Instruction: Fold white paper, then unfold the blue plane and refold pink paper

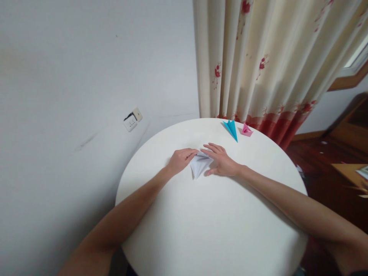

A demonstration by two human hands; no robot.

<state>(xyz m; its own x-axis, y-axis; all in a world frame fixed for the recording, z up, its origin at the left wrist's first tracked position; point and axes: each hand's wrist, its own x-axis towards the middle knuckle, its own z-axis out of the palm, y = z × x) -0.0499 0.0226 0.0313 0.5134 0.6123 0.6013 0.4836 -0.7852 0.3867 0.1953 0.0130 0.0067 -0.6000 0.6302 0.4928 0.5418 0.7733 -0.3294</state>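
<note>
A folded sheet of white paper point(199, 165) lies on the round white table, between my two hands, with a point toward me. My left hand point(181, 158) pinches its upper left corner between thumb and fingers. On the other side, my right hand point(220, 159) is spread, thumb apart from the fingers, with its fingertips by the paper's upper right edge. Whether those fingertips press on the paper is hard to make out.
A blue paper plane point(231, 129) and a pink folded paper piece point(246, 130) lie at the table's point(184, 230) far right edge. Behind them hangs a flowered curtain point(253, 69). A wall with a socket point(130, 122) stands close on the left.
</note>
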